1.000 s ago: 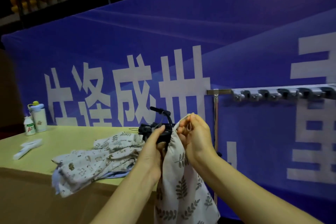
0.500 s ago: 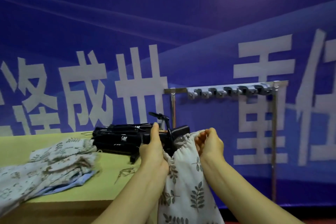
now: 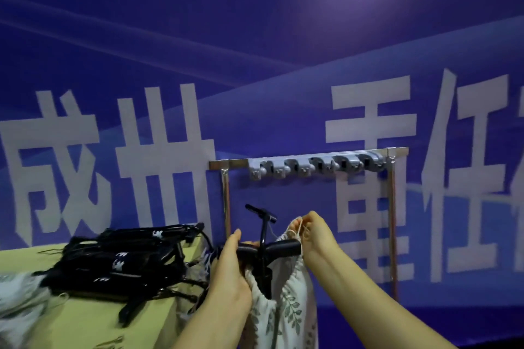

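Raised since the earlier frame, the black plastic clothes hanger [image 3: 283,248] now stands hook-up between both hands, and the chrome rail with grey plastic hooks [image 3: 312,167] has come to mid-view behind it. The left hand [image 3: 229,272] is curled round the hanger's left end and the gathered waistband of the cream leaf-print cloth garment [image 3: 289,312]. The right hand [image 3: 314,238] pinches the waistband at the hanger's right end. The garment hangs below the hands, just beside the yellow-green table [image 3: 85,320]. Judgement: fitting appears nearly complete, and hanging on the rail remains.
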A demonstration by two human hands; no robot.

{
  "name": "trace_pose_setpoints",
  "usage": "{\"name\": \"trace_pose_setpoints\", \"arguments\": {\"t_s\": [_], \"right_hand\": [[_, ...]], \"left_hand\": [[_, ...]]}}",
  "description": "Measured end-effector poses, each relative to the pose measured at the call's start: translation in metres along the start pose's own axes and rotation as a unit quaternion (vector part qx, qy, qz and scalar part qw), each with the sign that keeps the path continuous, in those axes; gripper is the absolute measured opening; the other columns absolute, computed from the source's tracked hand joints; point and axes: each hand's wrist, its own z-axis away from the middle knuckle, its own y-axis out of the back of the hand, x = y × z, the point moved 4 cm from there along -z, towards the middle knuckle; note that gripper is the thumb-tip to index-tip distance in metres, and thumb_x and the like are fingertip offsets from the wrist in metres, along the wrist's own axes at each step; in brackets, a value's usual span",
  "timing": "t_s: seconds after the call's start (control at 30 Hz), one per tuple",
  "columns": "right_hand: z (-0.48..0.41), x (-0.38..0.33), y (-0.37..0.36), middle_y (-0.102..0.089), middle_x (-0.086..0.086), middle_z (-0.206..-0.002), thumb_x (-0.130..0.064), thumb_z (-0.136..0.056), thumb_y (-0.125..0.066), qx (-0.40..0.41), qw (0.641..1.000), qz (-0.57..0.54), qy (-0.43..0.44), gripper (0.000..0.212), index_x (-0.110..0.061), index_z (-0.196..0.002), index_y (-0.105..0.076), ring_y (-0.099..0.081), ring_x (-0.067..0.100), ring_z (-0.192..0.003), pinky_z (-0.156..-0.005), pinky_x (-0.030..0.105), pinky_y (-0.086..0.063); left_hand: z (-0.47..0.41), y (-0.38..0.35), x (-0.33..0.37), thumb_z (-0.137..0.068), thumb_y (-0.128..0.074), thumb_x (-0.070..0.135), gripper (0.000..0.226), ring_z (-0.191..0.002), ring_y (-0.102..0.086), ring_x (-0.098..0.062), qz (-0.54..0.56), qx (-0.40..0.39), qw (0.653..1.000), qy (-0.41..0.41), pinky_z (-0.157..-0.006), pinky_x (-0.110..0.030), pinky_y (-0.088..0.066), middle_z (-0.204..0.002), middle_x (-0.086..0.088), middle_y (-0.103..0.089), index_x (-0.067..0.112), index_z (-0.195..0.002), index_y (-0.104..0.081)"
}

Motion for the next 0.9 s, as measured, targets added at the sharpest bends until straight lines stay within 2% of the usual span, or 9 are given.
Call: {"name": "trace_pose_setpoints", "arguments": {"t_s": [0.07, 0.17, 0.27, 0.43, 0.53, 0.63, 0.73, 0.8, 0.9], "right_hand": [[-0.019, -0.010, -0.008, -0.037, 0.000, -0.038, -0.006, -0.088, -0.034, -0.016, 1.000, 0.006, 0.004, 0.031, -0.012, -0.057, -0.036, -0.030, 0.011, -0.028, -0.032, 0.016, -0.027], [-0.041, -0.027, -0.015, -0.035, -0.006, -0.036, -0.005, -0.089, -0.038, -0.014, 0.989, 0.136, 0.049, 0.027, -0.008, -0.064, -0.049, -0.023, 0.007, -0.027, -0.031, 0.016, -0.023], [-0.063, -0.037, -0.035, -0.032, -0.007, -0.038, -0.005, -0.089, -0.045, -0.049, 0.964, 0.249, 0.083, 0.024, -0.009, -0.068, -0.055, -0.020, 0.006, -0.030, -0.033, 0.016, -0.017], [-0.092, -0.042, -0.079, -0.040, 0.002, -0.051, -0.005, -0.087, -0.056, -0.128, 0.894, 0.403, 0.146, 0.010, -0.006, -0.078, -0.060, -0.029, 0.003, -0.027, -0.033, 0.013, -0.021], [-0.107, -0.041, -0.110, -0.044, -0.004, -0.040, -0.008, -0.088, -0.058, -0.166, 0.843, 0.481, 0.173, 0.011, -0.001, -0.084, -0.065, -0.032, 0.003, -0.026, -0.032, 0.012, -0.025], [-0.124, -0.047, -0.135, -0.044, -0.009, -0.031, -0.008, -0.089, -0.059, -0.167, 0.803, 0.534, 0.204, 0.011, -0.002, -0.081, -0.063, -0.037, 0.001, -0.026, -0.031, 0.010, -0.026], [-0.142, -0.049, -0.149, -0.047, 0.001, -0.050, -0.014, -0.088, -0.063, -0.161, 0.767, 0.583, 0.215, 0.013, -0.009, -0.077, -0.066, -0.036, 0.012, -0.041, -0.032, 0.013, -0.027], [-0.152, -0.049, -0.154, -0.045, 0.004, -0.054, -0.013, -0.087, -0.065, -0.148, 0.764, 0.590, 0.213, 0.020, -0.010, -0.067, -0.065, -0.033, 0.015, -0.043, -0.032, 0.014, -0.028], [-0.164, -0.043, -0.158, -0.036, 0.003, -0.052, -0.012, -0.084, -0.068, -0.140, 0.773, 0.591, 0.187, 0.028, -0.011, -0.057, -0.060, -0.030, 0.015, -0.043, -0.032, 0.016, -0.028]], "left_hand": [[-0.017, -0.011, -0.002, -0.092, -0.055, 0.019, 0.023, -0.065, -0.051, -0.022, -0.018, -0.008, 1.000, -0.001, -0.059, -0.030, -0.040, -0.071, -0.012, -0.054, 0.009, -0.071, -0.055], [-0.043, -0.026, -0.002, -0.089, -0.057, 0.017, 0.015, -0.062, -0.046, -0.021, -0.033, -0.020, 0.999, 0.026, -0.059, -0.030, -0.041, -0.068, -0.008, -0.047, 0.008, -0.078, -0.053], [-0.075, -0.037, 0.002, -0.088, -0.059, 0.018, 0.022, -0.058, -0.044, -0.020, -0.048, -0.028, 0.997, 0.051, -0.056, -0.031, -0.042, -0.065, -0.006, -0.043, 0.010, -0.070, -0.049], [-0.123, -0.048, 0.017, -0.087, -0.059, 0.023, 0.025, -0.058, -0.046, -0.019, -0.060, -0.011, 0.997, 0.045, -0.053, -0.030, -0.041, -0.065, -0.006, -0.044, 0.011, -0.068, -0.049], [-0.148, -0.046, 0.025, -0.085, -0.060, 0.025, 0.021, -0.058, -0.046, -0.020, -0.043, 0.007, 0.999, 0.029, -0.055, -0.032, -0.044, -0.065, -0.006, -0.044, 0.011, -0.072, -0.049], [-0.170, -0.035, 0.028, -0.085, -0.059, 0.028, 0.020, -0.062, -0.047, -0.021, -0.042, 0.031, 0.999, 0.013, -0.063, -0.035, -0.043, -0.069, -0.007, -0.046, 0.009, -0.083, -0.051], [-0.183, -0.027, 0.028, -0.087, -0.055, 0.027, 0.023, -0.063, -0.045, -0.020, -0.030, 0.045, 0.999, 0.002, -0.061, -0.033, -0.039, -0.069, -0.007, -0.046, 0.011, -0.073, -0.049], [-0.193, -0.026, 0.027, -0.088, -0.055, 0.028, 0.023, -0.063, -0.047, -0.021, -0.010, 0.041, 0.999, 0.010, -0.066, -0.034, -0.043, -0.069, -0.008, -0.048, 0.010, -0.074, -0.050], [-0.215, -0.023, 0.022, -0.086, -0.058, 0.031, 0.024, -0.068, -0.052, -0.025, -0.003, 0.035, 0.999, 0.020, -0.076, -0.037, -0.047, -0.075, -0.010, -0.054, 0.008, -0.093, -0.053]]}}
